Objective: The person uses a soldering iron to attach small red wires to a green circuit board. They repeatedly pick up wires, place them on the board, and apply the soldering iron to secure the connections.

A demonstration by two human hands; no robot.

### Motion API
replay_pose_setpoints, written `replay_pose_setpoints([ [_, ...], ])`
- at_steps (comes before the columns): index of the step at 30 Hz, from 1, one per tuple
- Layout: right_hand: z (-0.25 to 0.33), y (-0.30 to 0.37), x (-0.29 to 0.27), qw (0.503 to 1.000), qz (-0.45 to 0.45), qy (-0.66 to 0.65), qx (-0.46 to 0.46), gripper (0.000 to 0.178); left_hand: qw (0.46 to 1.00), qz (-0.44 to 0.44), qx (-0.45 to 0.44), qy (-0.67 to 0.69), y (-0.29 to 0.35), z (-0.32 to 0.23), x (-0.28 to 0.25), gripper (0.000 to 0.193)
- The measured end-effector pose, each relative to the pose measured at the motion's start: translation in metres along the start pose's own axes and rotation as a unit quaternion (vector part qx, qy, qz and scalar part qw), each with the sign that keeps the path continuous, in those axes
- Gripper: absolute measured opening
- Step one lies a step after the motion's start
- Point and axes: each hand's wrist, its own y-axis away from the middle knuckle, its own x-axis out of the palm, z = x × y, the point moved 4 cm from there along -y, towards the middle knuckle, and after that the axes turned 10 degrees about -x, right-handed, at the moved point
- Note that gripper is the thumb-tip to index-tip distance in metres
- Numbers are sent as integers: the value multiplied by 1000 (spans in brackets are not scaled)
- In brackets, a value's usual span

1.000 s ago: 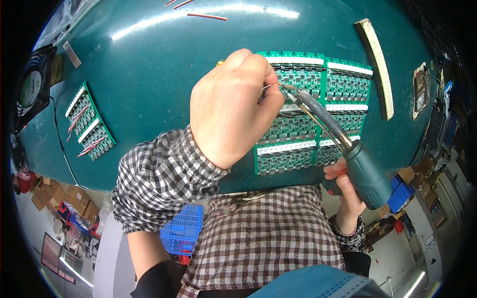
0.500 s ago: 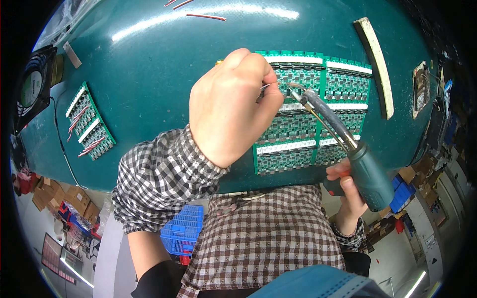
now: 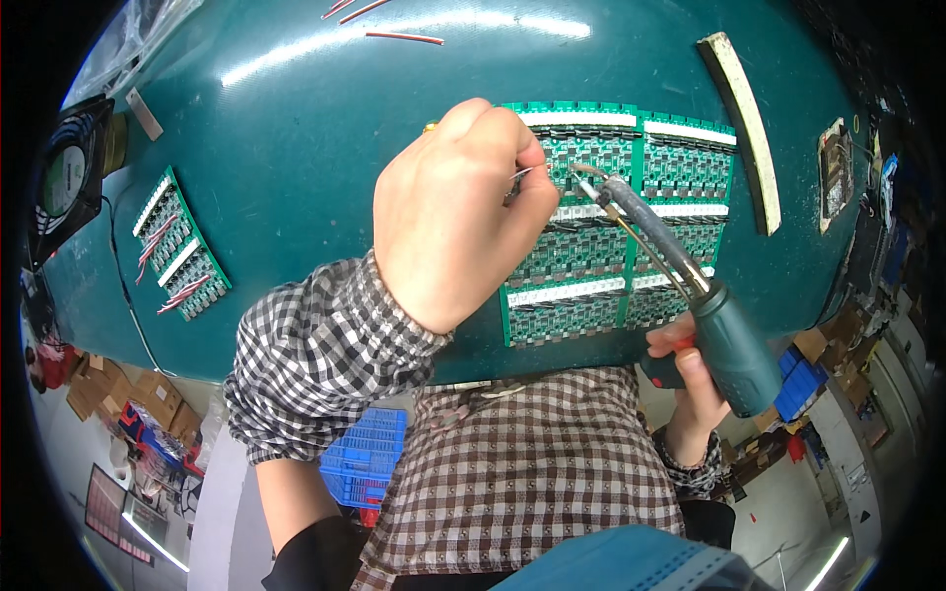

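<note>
My left hand [image 3: 455,212] is closed in a pinch on a thin wire [image 3: 521,173], held over the large panel of green circuit boards [image 3: 685,175]. That panel carries rows of white connectors and small dark parts; my left hand covers part of its left side. My right hand [image 3: 698,389] grips a dark green soldering gun [image 3: 737,350]. Its metal barrel slopes up and left, and the tip sits at the upper left boards, a short way right of my left fingertips. Whether the tip touches a board, I cannot tell.
Left on the green table [image 3: 296,177] lies a smaller circuit board panel [image 3: 187,254] with red and white wires. Beyond it stands a black fan [image 3: 67,172] with a cable. Loose wires [image 3: 404,38] lie at the far edge. A pale curved strip [image 3: 746,128] lies right of the large panel.
Both hands and the soldering gun stay almost in place. The whole view has shifted very slightly; nothing has been taken up or let go.
</note>
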Motion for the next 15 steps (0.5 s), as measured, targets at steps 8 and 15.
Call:
replay_pose_setpoints([
  [8, -12, -13, -14, 995, -71, -71, -22, 44, 1000, 12, 0, -2, 0, -1, -1, 10],
  [15, -50, -36, -38, 954, -88, -285, -33, 41, 1000, 11, -6, -1, 7, -1, -6, 14],
])
